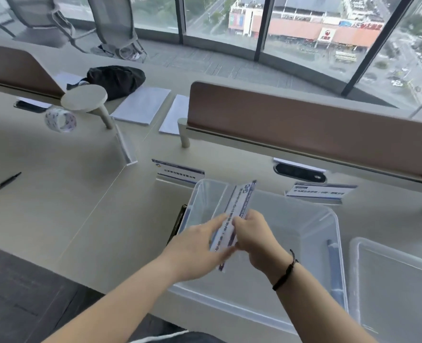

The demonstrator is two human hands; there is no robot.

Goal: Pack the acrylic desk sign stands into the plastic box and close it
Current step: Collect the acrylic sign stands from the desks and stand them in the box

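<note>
A clear plastic box (329, 226) stands open on the desk in front of me. Over its left half I hold an acrylic sign stand (237, 209) with a white and blue printed card, tilted on end. My left hand (195, 246) grips its near left side and my right hand (252, 236) grips its right edge. Two more sign stands sit on the desk behind the box, one at the left (179, 170) and one at the right (321, 190). The box's clear lid (398, 280) lies flat to the right of the box.
A brown desk divider (304, 125) runs behind the box. Another clear acrylic stand (125, 147) lies at the desk joint. A tape roll (60, 120), a pen (2, 184), papers (143, 105) and a black bag (116, 80) lie to the left.
</note>
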